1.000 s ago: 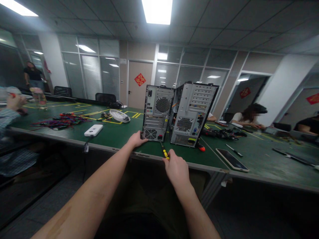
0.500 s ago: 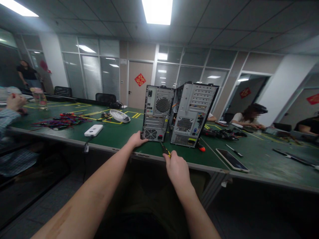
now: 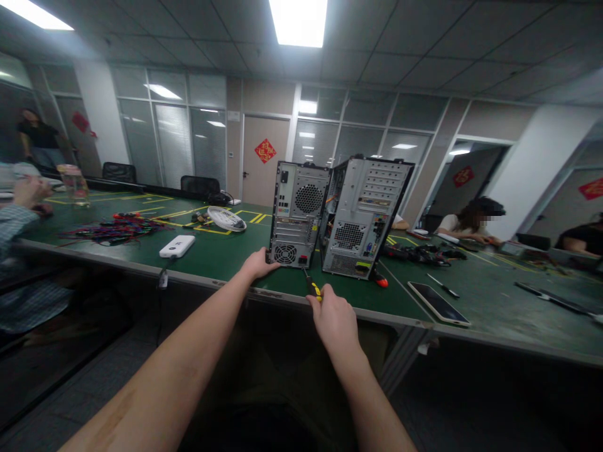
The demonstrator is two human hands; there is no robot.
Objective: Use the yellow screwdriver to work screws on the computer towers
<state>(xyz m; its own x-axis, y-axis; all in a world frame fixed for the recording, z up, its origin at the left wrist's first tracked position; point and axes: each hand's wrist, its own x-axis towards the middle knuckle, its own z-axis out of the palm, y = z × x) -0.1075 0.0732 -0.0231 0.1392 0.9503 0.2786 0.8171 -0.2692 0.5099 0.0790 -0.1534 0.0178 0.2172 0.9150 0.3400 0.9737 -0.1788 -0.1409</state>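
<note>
Two computer towers stand upright side by side near the table's front edge, rear panels facing me: a smaller one (image 3: 296, 216) on the left and a larger one (image 3: 360, 216) on the right. My left hand (image 3: 259, 263) is closed on the lower left corner of the smaller tower. In my right hand (image 3: 332, 311) is a yellow and black screwdriver (image 3: 313, 288), held by its handle. Its shaft points up and away, with the tip at the bottom edge of the smaller tower, near the power socket. The contact at the tip is too small to make out.
Left on the green table (image 3: 226, 251) are a white power bank (image 3: 177, 246), a bundle of wires (image 3: 117, 229) and a white oval object (image 3: 227, 218). A phone (image 3: 438, 302) and black cables (image 3: 426, 253) lie right. Other people sit at both sides.
The screwdriver handle has turned a little in my right hand, showing more yellow. My left hand and both towers are unmoved. A standing person at far left has shifted left.
</note>
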